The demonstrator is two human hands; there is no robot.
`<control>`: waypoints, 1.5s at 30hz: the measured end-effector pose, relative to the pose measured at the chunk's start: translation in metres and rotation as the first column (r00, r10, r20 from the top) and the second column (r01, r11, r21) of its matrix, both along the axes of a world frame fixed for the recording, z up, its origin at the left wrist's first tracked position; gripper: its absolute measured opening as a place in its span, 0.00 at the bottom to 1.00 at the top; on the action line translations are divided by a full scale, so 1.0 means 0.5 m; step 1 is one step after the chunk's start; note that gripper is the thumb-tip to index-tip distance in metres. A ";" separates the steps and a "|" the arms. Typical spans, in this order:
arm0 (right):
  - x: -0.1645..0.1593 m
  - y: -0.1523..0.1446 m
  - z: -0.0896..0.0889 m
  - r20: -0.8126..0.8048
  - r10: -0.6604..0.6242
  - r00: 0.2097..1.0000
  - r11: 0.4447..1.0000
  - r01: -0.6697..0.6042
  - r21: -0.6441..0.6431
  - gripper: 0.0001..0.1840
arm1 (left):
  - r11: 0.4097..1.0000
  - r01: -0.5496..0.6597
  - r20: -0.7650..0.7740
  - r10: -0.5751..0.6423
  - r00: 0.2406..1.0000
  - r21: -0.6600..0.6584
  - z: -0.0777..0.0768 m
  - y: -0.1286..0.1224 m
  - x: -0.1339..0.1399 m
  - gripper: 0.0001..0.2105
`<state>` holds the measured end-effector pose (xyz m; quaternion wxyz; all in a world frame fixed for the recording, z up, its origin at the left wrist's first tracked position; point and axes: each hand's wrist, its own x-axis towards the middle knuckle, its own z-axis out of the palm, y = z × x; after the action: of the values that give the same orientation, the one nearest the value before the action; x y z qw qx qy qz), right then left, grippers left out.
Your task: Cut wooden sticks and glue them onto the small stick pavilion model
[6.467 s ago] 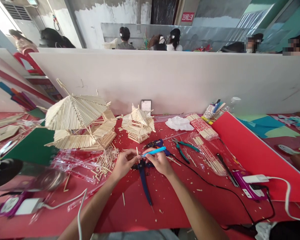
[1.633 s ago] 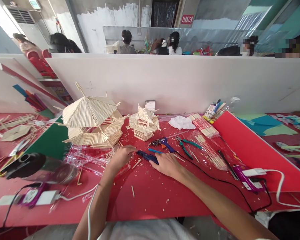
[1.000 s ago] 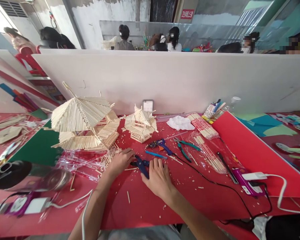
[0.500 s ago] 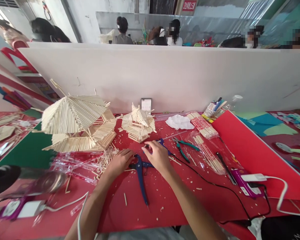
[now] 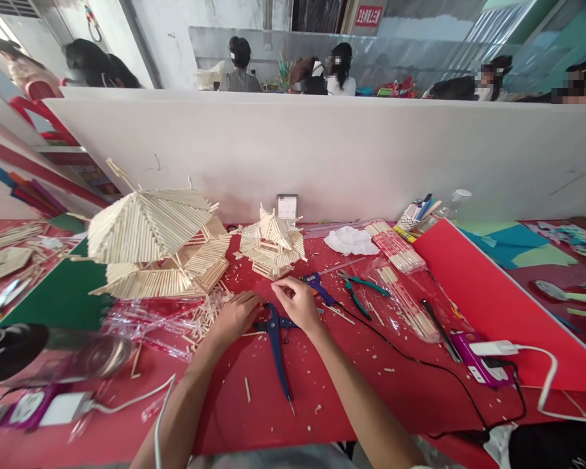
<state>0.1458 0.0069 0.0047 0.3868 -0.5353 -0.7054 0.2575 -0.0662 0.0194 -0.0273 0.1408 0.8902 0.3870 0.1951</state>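
Note:
My left hand (image 5: 238, 317) rests low over the table, fingers curled down by the head of a blue-handled hand tool (image 5: 275, 345). Whatever those fingertips hold is hidden. Across that tool from it, my right hand (image 5: 297, 301) is closed in a pinch, with anything in the fingertips too small to make out. A blue glue gun (image 5: 316, 284) lies just beyond my right wrist. In front of the hands stands a small pavilion model (image 5: 272, 246) of wooden sticks. To its left is a larger stick pavilion (image 5: 149, 225) with a broad pointed roof.
Cut stick scraps (image 5: 209, 319) and clear wrappers (image 5: 144, 326) lie left. Green-handled pliers (image 5: 364, 290), bundled sticks (image 5: 405, 299), white tissue (image 5: 350, 241) and a red board (image 5: 473, 293) are right. A black cable (image 5: 400, 352) crosses the table. A white partition (image 5: 322, 150) stands behind.
My right hand has drawn slightly left, off the glue gun, and its fingertips have come together. The left hand stays by the blue-handled tool. The camera view has shifted slightly.

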 end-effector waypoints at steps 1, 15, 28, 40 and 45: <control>-0.003 -0.012 0.001 -0.026 0.054 0.998 0.999 -0.053 0.007 0.17 | 1.000 -0.011 0.006 0.011 1.000 -0.001 0.003 0.001 -0.004 0.08; -0.124 -0.058 0.021 0.507 0.394 0.767 0.901 -0.432 -0.046 0.15 | 0.973 -0.230 0.138 0.231 0.963 -0.021 0.008 0.033 -0.064 0.10; -0.046 -0.015 0.021 0.508 0.183 0.841 0.979 -0.202 -0.018 0.16 | 0.983 -0.127 0.137 0.109 0.985 0.131 -0.004 0.035 -0.055 0.11; 0.050 0.005 0.119 0.516 0.602 0.609 0.791 -0.545 -0.279 0.13 | 0.976 -0.094 0.126 0.070 0.990 0.195 0.014 0.025 -0.042 0.11; 0.153 0.030 0.109 0.632 0.273 0.725 0.926 -0.020 -0.376 0.15 | 0.964 -0.108 0.141 0.075 0.987 0.242 0.027 0.022 -0.041 0.07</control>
<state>0.2222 0.0218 0.0592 -0.0163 -0.5924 -0.7814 0.1953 -0.0869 0.0304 -0.0138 0.0440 0.8673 0.3903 0.3059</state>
